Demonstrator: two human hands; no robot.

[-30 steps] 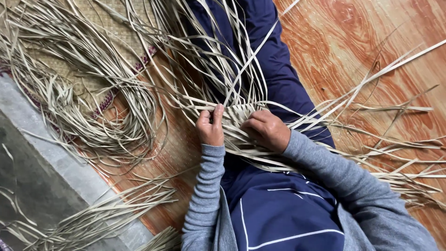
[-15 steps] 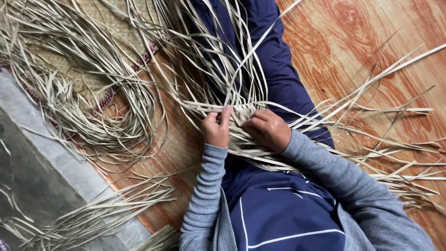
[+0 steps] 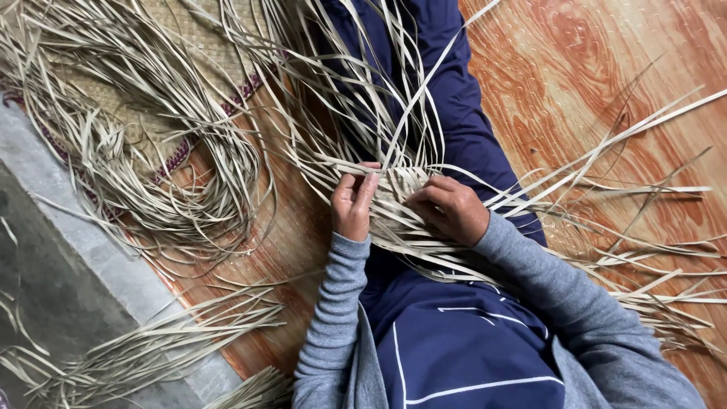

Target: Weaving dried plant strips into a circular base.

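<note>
Fingers of the left hand (image 3: 353, 206) are curled with tips pressing flat on the near-left edge of the small pale woven patch of flat dried-leaf strips (image 3: 399, 185) that lies on the dark blue trousered leg (image 3: 462, 113); whether they pinch a strand, cannot tell. Right hand (image 3: 453, 210) is curled too, fingertips tucked into the strips on the patch's right side, apparently gripping one or more, grip partly hidden. Loose pale strip ends (image 3: 606, 136) fan out far and right over the orange wood-grain floor covering (image 3: 575, 68). A big tangled heap of spare strips (image 3: 144, 144) sits far left on a woven straw mat (image 3: 189, 30), another bundle (image 3: 151, 348) near left by the grey concrete edge (image 3: 68, 250).

Judgement for doing it well: keep the left fingers pinning the finished weave flat so rows stay tight, work one strand at a time with the right, pull snug without kinking the brittle strip, keep the free ends untangled.
</note>
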